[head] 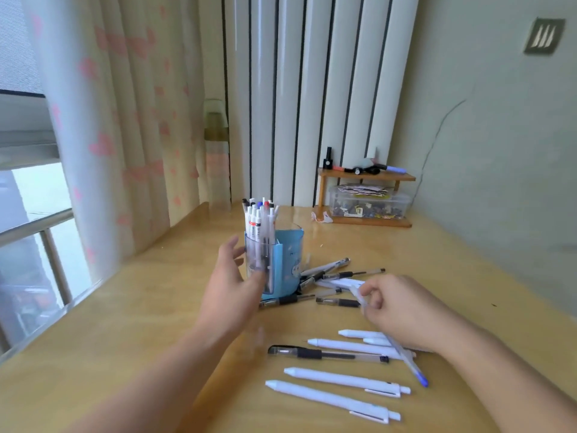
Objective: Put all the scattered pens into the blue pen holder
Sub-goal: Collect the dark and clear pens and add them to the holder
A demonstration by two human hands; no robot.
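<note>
Right hand [396, 310] pinches a white pen with a blue end [402, 354] | left hand [232, 276], fingers spread, steadies the blue pen holder [285, 260] mid-counter [125, 323] | best lifted upright, dropped into a gap | loose pens [337, 381] lie just beside and nearer.

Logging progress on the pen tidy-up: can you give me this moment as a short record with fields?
holder: blue pen holder, upright on the desk, already holding many pens
left hand: open, against the holder's side
right hand: pinching a blue-capped pen
loose pens: a pile right of the holder; white pens and a black gel pen nearer the camera
status: unfinished
</note>
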